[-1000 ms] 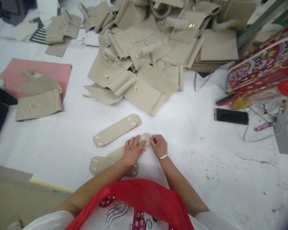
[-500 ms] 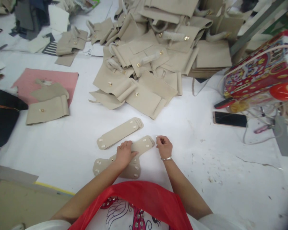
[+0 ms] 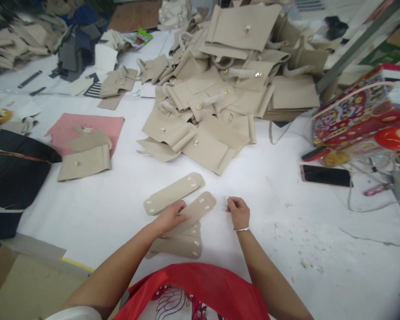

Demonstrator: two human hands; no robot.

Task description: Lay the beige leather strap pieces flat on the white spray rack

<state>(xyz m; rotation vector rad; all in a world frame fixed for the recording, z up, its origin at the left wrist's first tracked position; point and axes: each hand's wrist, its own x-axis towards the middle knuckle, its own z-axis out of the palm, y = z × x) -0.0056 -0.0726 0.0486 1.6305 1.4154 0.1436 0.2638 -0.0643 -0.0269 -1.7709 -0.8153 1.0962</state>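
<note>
My left hand (image 3: 170, 218) grips a long beige strip with rounded ends (image 3: 200, 208), thumb on top, holding it over other beige pieces (image 3: 183, 247) that lie fanned near my body. Small pale tabs show at the ends of the strips. My right hand (image 3: 239, 211) is pinched just right of the strip's end, with a small whitish bit (image 3: 226, 198) at its fingertips. Behind my left hand rests a stack of similar beige strips (image 3: 171, 194), set at a slant.
A large heap of beige bag panels (image 3: 216, 93) with gold fittings lies ahead. A beige panel (image 3: 85, 163) overlaps a pink sheet (image 3: 65, 129) at left. A phone (image 3: 326, 175), cables and a red patterned bag (image 3: 353, 111) are at right.
The view has shifted, so things sit lower and further right. My left hand has moved from lying over the pieces to gripping the top strip, which appears lifted. My right hand stays pinched.
</note>
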